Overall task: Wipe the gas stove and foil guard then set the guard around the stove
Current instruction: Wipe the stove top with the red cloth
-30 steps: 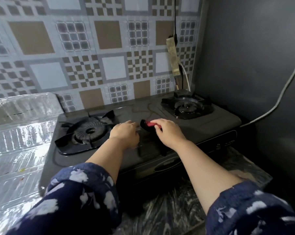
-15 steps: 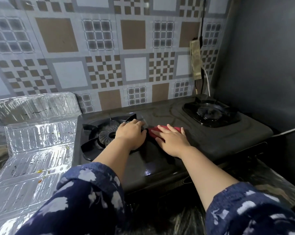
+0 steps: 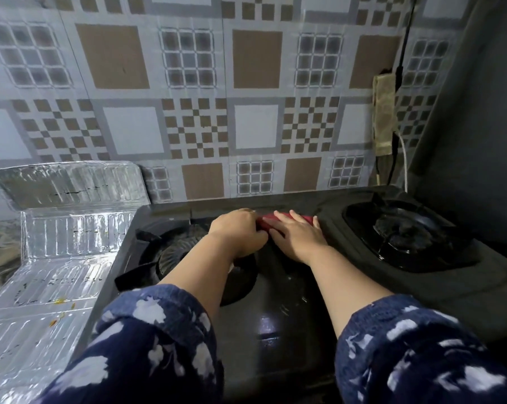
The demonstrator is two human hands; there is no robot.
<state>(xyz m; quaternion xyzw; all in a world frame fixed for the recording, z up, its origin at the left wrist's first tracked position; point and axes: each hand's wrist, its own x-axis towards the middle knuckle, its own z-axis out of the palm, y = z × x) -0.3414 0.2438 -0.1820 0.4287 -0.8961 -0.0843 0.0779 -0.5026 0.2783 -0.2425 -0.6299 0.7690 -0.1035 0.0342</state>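
A black two-burner gas stove [image 3: 290, 290] fills the middle of the head view. A red cloth [image 3: 300, 219] lies on its top between the burners, near the back edge. My right hand [image 3: 297, 239] presses flat on the cloth with fingers spread. My left hand [image 3: 239, 233] rests curled beside it, touching the cloth's left end, above the left burner [image 3: 170, 258]. The silver foil guard [image 3: 57, 234] lies unfolded to the left of the stove, one panel leaning on the wall, with orange food specks on it.
The right burner [image 3: 406, 233] sits near a dark side wall [image 3: 479, 126]. A taped power strip [image 3: 384, 115] with cables hangs on the tiled wall behind the stove. Blue floral sleeves cover my forearms at the bottom.
Both hands slid with the red cloth toward the stove's back edge. The camera came closer and turned left, so the stove looks larger.
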